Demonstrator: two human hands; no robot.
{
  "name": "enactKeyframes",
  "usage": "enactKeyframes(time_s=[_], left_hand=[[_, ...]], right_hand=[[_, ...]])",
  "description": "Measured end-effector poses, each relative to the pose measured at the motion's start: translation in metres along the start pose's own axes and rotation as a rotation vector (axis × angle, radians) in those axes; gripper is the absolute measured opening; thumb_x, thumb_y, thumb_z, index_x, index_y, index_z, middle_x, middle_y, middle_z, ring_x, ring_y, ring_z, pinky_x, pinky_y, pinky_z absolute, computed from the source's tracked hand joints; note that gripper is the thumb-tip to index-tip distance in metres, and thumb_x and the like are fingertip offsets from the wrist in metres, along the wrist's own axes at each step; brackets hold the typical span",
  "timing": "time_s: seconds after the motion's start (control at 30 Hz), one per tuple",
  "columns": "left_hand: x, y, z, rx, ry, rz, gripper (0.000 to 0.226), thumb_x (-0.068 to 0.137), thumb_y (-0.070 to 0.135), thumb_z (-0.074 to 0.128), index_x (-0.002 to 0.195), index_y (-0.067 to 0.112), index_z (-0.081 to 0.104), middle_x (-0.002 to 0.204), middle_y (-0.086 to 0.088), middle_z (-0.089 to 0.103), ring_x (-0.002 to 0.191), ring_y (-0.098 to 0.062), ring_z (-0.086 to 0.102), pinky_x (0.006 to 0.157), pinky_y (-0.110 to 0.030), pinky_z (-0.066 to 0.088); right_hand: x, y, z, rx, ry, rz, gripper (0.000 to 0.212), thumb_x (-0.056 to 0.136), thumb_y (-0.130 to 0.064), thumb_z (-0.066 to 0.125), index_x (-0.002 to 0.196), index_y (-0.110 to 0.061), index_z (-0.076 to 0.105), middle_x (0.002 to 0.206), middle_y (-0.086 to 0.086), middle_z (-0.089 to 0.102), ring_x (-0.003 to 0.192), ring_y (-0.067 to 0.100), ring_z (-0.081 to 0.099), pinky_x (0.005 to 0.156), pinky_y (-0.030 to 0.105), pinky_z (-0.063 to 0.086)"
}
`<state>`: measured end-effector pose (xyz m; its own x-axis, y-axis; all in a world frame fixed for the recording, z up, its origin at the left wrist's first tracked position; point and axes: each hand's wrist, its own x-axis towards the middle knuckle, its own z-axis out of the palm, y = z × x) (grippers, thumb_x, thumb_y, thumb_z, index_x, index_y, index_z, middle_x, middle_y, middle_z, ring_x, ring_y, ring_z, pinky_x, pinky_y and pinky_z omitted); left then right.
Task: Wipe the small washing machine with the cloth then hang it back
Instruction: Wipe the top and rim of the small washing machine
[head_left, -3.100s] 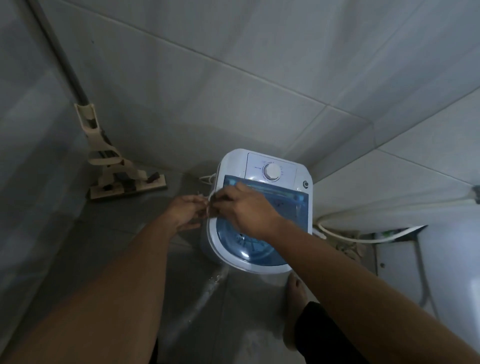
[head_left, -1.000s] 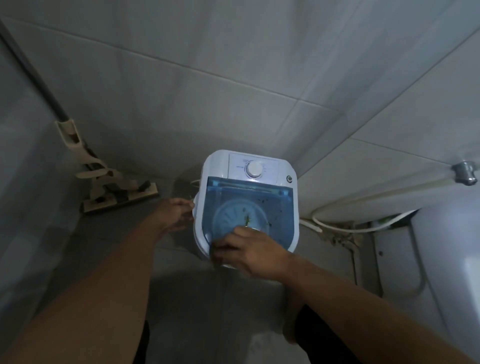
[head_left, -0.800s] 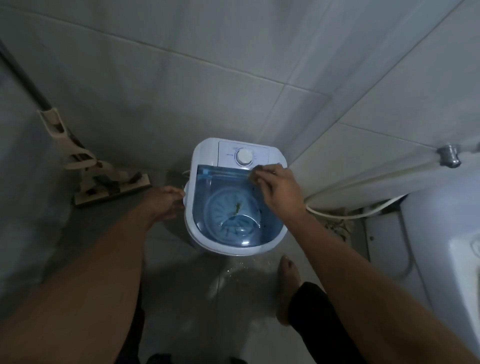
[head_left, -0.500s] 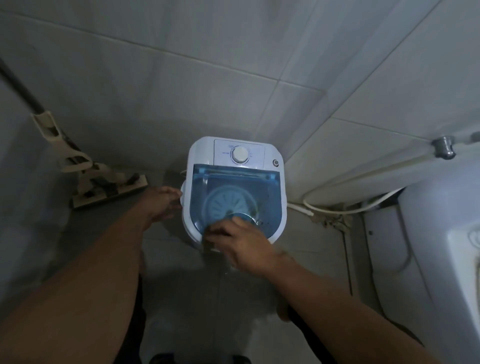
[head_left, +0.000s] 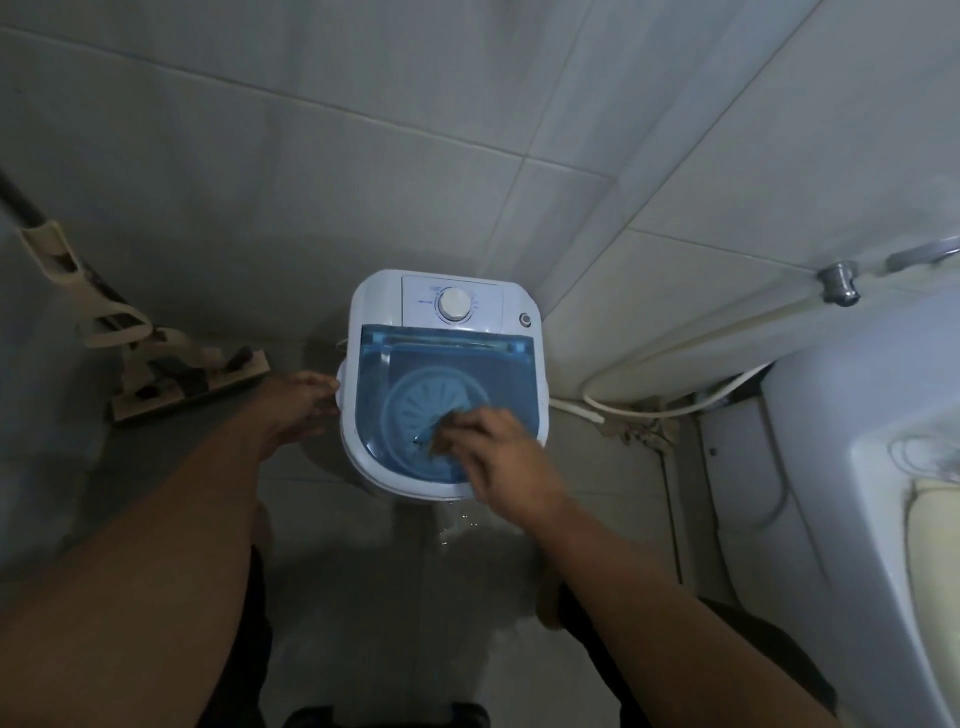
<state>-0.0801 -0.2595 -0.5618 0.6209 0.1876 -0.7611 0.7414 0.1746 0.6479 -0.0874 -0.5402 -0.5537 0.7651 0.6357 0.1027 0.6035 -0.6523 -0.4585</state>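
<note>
Small washing machine (head_left: 447, 332) sits on the tiled floor (head_left: 363, 597) in the wall corner, white body, blue see-through lid (head_left: 415, 374) closed on top, white dial (head_left: 454, 305) on the rear panel. Right hand (head_left: 498, 457) is on the lid's near-right area, fingers curled down and bunched over something dark and small at the fingertips, probably the cloth (head_left: 428, 436); too blurred and mostly hidden under the hand to be sure, so can't tell exactly what the grip closes on. Left hand (head_left: 296, 405) is against the machine's left side, fingers loosely spread, tips touching the white side knob (head_left: 342, 387); not wrapped around anything visible. So machine is between the two hands, left one bracing the side, right one on top. Wet patch and droplets on the floor just in front of the machine, under the right wrist. Mop head (head_left: 192, 384) lies on the floor to the left, near the left hand but apart from it, handle running up the left wall. White hose (head_left: 665, 410) curls along the floor to the right of the machine. White fixture (head_left: 857, 467) at far right.
</note>
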Motion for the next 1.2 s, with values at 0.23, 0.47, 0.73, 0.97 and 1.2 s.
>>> enactKeyframes(time_s=[0.23,0.47,0.73,0.97,1.2], left_hand=[[-0.003,0.000,0.003,0.030,0.021,0.008,0.021,0.098,0.018,0.056,0.117,0.014,0.062,0.096,-0.008,0.068,0.075,-0.012,0.061,0.074,-0.026,0.045],[0.002,-0.002,0.002,0.045,0.053,0.012,0.024,0.096,0.015,0.060,0.117,0.003,0.065,0.095,-0.014,0.074,0.045,-0.004,0.067,0.056,-0.022,0.055],[0.001,-0.002,0.003,0.052,0.048,0.011,0.028,0.095,0.019,0.061,0.118,0.005,0.067,0.110,-0.016,0.072,0.078,-0.019,0.067,0.098,-0.044,0.050],[0.000,-0.001,-0.002,0.059,0.061,-0.015,0.027,0.093,0.019,0.063,0.118,0.009,0.068,0.113,-0.015,0.073,0.096,-0.025,0.069,0.100,-0.045,0.051],[0.003,-0.001,-0.001,0.055,0.040,-0.018,0.029,0.096,0.014,0.059,0.124,0.006,0.064,0.116,-0.015,0.070,0.079,-0.017,0.066,0.074,-0.029,0.051]], right_hand=[[0.004,0.056,-0.038,-0.012,0.316,0.452,0.025,0.098,-0.017,0.063,0.119,-0.019,0.076,0.122,0.001,0.066,0.113,0.019,0.062,0.100,0.042,0.053],[-0.060,-0.011,0.018,-0.013,-0.075,0.003,0.031,0.098,-0.018,0.060,0.127,-0.024,0.070,0.130,0.001,0.063,0.116,0.025,0.059,0.094,0.040,0.052],[-0.040,0.036,-0.005,0.023,0.380,0.484,0.031,0.099,-0.028,0.055,0.121,-0.018,0.075,0.123,0.001,0.063,0.115,0.021,0.059,0.099,0.041,0.052],[-0.044,-0.039,0.038,-0.072,0.025,0.052,0.027,0.095,-0.026,0.062,0.120,-0.029,0.072,0.124,-0.004,0.064,0.103,0.027,0.062,0.087,0.040,0.051],[-0.001,-0.033,0.023,-0.270,-0.013,0.356,0.025,0.093,-0.023,0.061,0.114,-0.028,0.073,0.117,-0.001,0.060,0.100,0.028,0.059,0.083,0.043,0.051]])
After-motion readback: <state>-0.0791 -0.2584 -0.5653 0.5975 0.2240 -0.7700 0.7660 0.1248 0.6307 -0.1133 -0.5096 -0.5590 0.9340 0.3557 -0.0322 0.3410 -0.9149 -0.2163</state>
